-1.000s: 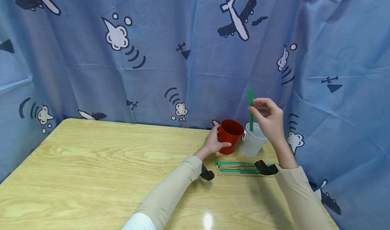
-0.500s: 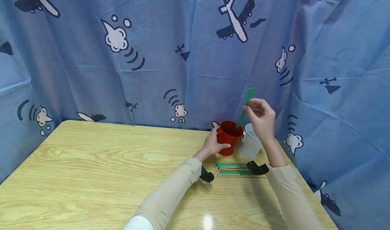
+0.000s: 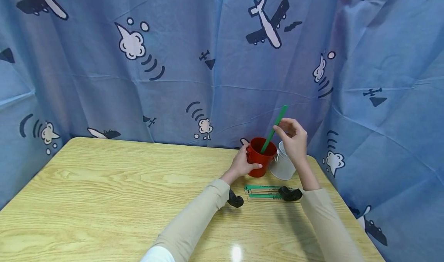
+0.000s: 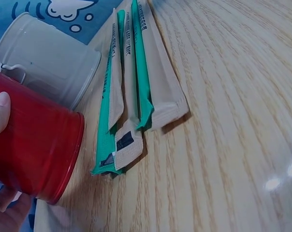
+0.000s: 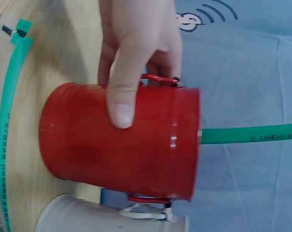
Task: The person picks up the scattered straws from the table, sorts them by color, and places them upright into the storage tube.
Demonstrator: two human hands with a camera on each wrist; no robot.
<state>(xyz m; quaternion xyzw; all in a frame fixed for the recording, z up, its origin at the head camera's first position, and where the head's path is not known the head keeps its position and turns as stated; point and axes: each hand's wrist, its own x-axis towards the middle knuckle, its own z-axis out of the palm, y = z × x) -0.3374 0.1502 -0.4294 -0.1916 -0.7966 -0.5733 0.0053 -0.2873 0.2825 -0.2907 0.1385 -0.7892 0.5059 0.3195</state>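
Note:
In the head view, my left hand (image 3: 241,162) grips a red metal bucket (image 3: 261,162) by its side, at the table's back right. The right wrist view shows the left thumb lying along the bucket wall. My right hand (image 3: 293,140) pinches a slim green paper-wrapped stick (image 3: 274,129) between thumb and fingertips. It slants, with its lower end inside the red bucket's mouth and its top pointing up and right. Printing runs along the green wrapper (image 5: 262,134). A white bucket (image 3: 282,167) stands touching or very near the red one, partly behind my right hand.
Several flat green and tan paper-wrapped sticks (image 4: 158,72) lie side by side on the wooden table (image 3: 121,200), in front of the buckets. A blue patterned curtain (image 3: 180,61) hangs behind the table and along its right side.
My right hand has moved left and slightly down, carrying the green wrapped stick from over the white bucket into the red bucket's mouth. The left hand stays on the red bucket.

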